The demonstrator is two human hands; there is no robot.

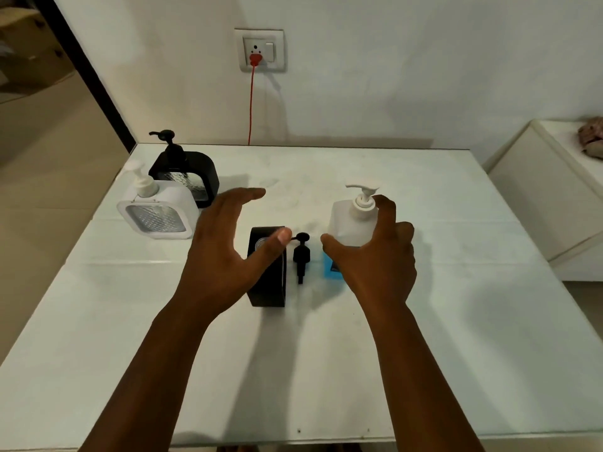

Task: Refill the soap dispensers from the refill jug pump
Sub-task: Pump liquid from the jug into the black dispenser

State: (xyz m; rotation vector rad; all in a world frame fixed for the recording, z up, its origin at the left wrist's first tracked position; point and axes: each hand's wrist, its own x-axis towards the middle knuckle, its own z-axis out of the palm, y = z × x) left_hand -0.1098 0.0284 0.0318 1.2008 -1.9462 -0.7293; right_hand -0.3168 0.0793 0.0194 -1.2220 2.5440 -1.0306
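Observation:
A black soap dispenser (268, 288) stands uncapped at the middle of the white table (456, 321). Its black pump (301, 254) lies on the table just to its right. My left hand (225, 252) hovers open over the dispenser, fingers spread, thumb above its opening. My right hand (378, 256) wraps around the clear refill jug (350, 220), which has a white pump head and blue soap at the bottom. A white dispenser (156, 210) and a second black dispenser (186, 172) stand capped at the back left.
A red cable (250, 102) runs from a wall socket (260, 50) down behind the table's far edge. A white cabinet (548, 197) stands to the right. The floor drops off past the table's left edge.

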